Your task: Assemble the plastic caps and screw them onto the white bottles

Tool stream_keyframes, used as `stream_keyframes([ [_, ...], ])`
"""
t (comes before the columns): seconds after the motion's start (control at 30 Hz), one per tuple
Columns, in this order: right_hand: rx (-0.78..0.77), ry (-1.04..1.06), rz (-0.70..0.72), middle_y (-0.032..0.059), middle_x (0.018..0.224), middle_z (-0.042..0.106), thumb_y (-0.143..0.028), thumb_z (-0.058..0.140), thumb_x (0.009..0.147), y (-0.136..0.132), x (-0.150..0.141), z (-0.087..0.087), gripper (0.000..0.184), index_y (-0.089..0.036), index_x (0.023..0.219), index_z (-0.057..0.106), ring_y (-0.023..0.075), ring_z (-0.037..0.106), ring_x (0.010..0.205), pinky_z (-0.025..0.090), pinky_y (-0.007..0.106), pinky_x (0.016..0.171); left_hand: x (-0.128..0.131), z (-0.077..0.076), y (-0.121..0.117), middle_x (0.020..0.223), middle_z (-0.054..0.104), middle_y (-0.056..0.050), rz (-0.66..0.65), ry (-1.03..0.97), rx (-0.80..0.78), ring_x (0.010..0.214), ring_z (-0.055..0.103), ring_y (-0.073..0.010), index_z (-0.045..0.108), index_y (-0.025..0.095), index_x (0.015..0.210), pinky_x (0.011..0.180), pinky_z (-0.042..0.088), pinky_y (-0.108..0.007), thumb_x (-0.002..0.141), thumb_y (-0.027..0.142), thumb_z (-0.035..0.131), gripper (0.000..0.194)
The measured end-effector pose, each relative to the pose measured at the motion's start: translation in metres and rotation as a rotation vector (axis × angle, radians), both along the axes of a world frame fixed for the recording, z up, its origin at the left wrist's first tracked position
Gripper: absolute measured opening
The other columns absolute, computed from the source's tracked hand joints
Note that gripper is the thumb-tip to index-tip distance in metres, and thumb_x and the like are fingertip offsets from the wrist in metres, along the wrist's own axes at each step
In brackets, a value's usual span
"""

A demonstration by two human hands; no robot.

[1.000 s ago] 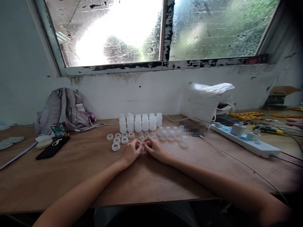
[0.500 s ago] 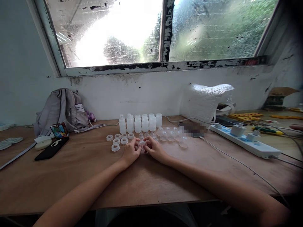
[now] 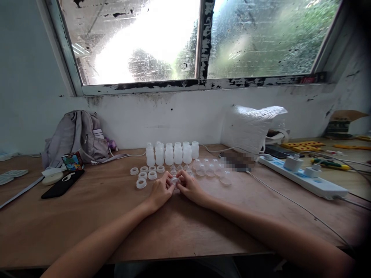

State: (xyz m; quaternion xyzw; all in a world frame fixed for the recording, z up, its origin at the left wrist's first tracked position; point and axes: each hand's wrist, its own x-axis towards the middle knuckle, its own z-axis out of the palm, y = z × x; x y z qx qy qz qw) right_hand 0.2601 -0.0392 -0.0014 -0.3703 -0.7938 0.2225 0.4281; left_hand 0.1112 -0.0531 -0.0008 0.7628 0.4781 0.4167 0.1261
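Both my hands meet at the middle of the table, fingers pinched around a small translucent bottle collar (image 3: 174, 180). My left hand (image 3: 161, 190) grips its left side and my right hand (image 3: 188, 185) its right; the fingers cover much of it, so I cannot tell whether a nipple sits inside. Just beyond the fingertips stand several clear bottle nipples (image 3: 179, 168), partly hidden. To the left lie several loose collars (image 3: 141, 183). Several clear domed caps (image 3: 210, 171) are grouped on the right. Behind stands a row of frosted baby bottles (image 3: 169, 154).
A grey backpack (image 3: 77, 133), a black phone (image 3: 63, 184) and a small colourful box (image 3: 72, 161) are at the left. On the right are a white power strip (image 3: 304, 177), cables, a silvery bag (image 3: 246, 125) and a green-yellow tool (image 3: 330, 164). A window is above.
The collar between my fingers has tipped and sits slightly lower in view. Both hands keep their pinch on it. The camera view has shifted slightly.
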Motion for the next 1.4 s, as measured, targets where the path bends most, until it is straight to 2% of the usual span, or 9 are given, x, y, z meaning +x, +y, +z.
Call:
stream_keyframes([
  [0.17, 0.007, 0.003, -0.009, -0.0064, 0.054, 0.046, -0.013, 0.044, 0.070, -0.0009, 0.0012, 0.0009, 0.011, -0.019, 0.078, 0.041, 0.0078, 0.040, 0.050, 0.030, 0.018, 0.049, -0.0003, -0.0006, 0.0009, 0.058, 0.051, 0.005, -0.017, -0.008, -0.004, 0.051, 0.049, -0.0091, 0.048, 0.020, 0.084, 0.051, 0.035, -0.019, 0.071, 0.024, 0.049, 0.013],
  [0.37, 0.021, -0.026, -0.019, -0.0066, 0.050, 0.044, -0.018, 0.042, 0.074, -0.0003, 0.0010, 0.0002, 0.002, -0.019, 0.074, 0.041, 0.0076, 0.039, 0.047, 0.029, 0.019, 0.048, -0.0012, 0.0057, -0.0016, 0.059, 0.055, 0.003, -0.057, 0.022, -0.005, 0.052, 0.051, -0.0100, 0.049, 0.019, 0.080, 0.051, 0.035, -0.019, 0.076, 0.024, 0.043, 0.009],
  [0.5, 0.030, -0.047, -0.047, -0.0069, 0.050, 0.042, -0.017, 0.044, 0.072, 0.0005, 0.0019, -0.0004, 0.004, -0.019, 0.073, 0.040, 0.0075, 0.037, 0.046, 0.028, 0.019, 0.047, 0.0003, 0.0064, -0.0019, 0.059, 0.055, 0.002, -0.064, 0.032, 0.006, 0.053, 0.051, -0.0101, 0.049, 0.019, 0.079, 0.053, 0.037, -0.020, 0.075, 0.022, 0.043, 0.007],
  [0.73, 0.009, -0.023, 0.009, -0.0073, 0.051, 0.045, -0.012, 0.044, 0.069, 0.0020, 0.0024, 0.0019, 0.014, -0.019, 0.081, 0.042, 0.0075, 0.040, 0.046, 0.030, 0.018, 0.047, -0.0012, 0.0053, 0.0011, 0.060, 0.057, 0.003, -0.055, -0.019, -0.038, 0.052, 0.053, -0.0101, 0.048, 0.020, 0.086, 0.051, 0.038, -0.019, 0.072, 0.023, 0.048, 0.014],
  [0.93, -0.068, 0.005, 0.012, -0.0068, 0.052, 0.049, -0.010, 0.040, 0.069, 0.0049, 0.0017, -0.0004, 0.017, -0.019, 0.084, 0.044, 0.0067, 0.044, 0.044, 0.033, 0.017, 0.045, -0.0018, 0.0057, 0.0032, 0.061, 0.058, 0.002, -0.097, -0.057, -0.065, 0.052, 0.053, -0.0097, 0.049, 0.019, 0.087, 0.050, 0.038, -0.019, 0.071, 0.021, 0.047, 0.017],
  [1.1, -0.095, 0.025, 0.030, -0.0051, 0.051, 0.051, -0.020, 0.040, 0.077, 0.0068, 0.0008, -0.0030, 0.005, -0.018, 0.078, 0.045, 0.0069, 0.046, 0.041, 0.034, 0.017, 0.042, 0.0004, 0.0039, 0.0042, 0.055, 0.053, 0.004, -0.092, -0.086, -0.077, 0.049, 0.049, -0.0090, 0.049, 0.018, 0.080, 0.048, 0.035, -0.018, 0.073, 0.021, 0.045, 0.009],
  [1.23, -0.125, 0.048, 0.038, -0.0048, 0.049, 0.050, -0.024, 0.043, 0.078, 0.0067, 0.0011, -0.0020, 0.007, -0.018, 0.074, 0.044, 0.0065, 0.045, 0.040, 0.034, 0.016, 0.040, 0.0015, 0.0060, 0.0027, 0.052, 0.052, 0.005, -0.097, -0.096, -0.107, 0.046, 0.047, -0.0085, 0.049, 0.018, 0.077, 0.047, 0.033, -0.018, 0.073, 0.024, 0.047, 0.008],
  [1.3, -0.180, 0.088, 0.088, -0.0045, 0.051, 0.051, -0.029, 0.044, 0.078, 0.0057, 0.0023, 0.0006, 0.011, -0.018, 0.078, 0.045, 0.0065, 0.045, 0.040, 0.034, 0.016, 0.039, 0.0002, 0.0077, 0.0031, 0.055, 0.053, 0.004, -0.094, -0.123, -0.112, 0.049, 0.049, -0.0091, 0.049, 0.018, 0.078, 0.049, 0.035, -0.019, 0.073, 0.026, 0.048, 0.009],
  [1.4, -0.338, 0.204, 0.190, -0.0036, 0.059, 0.053, -0.037, 0.039, 0.080, 0.0059, 0.0045, 0.0044, 0.023, -0.019, 0.093, 0.043, 0.0068, 0.048, 0.041, 0.036, 0.017, 0.038, -0.0041, 0.0077, 0.0075, 0.060, 0.053, 0.003, -0.133, -0.221, -0.154, 0.052, 0.051, -0.0091, 0.048, 0.019, 0.085, 0.052, 0.038, -0.019, 0.076, 0.028, 0.043, 0.013],
])
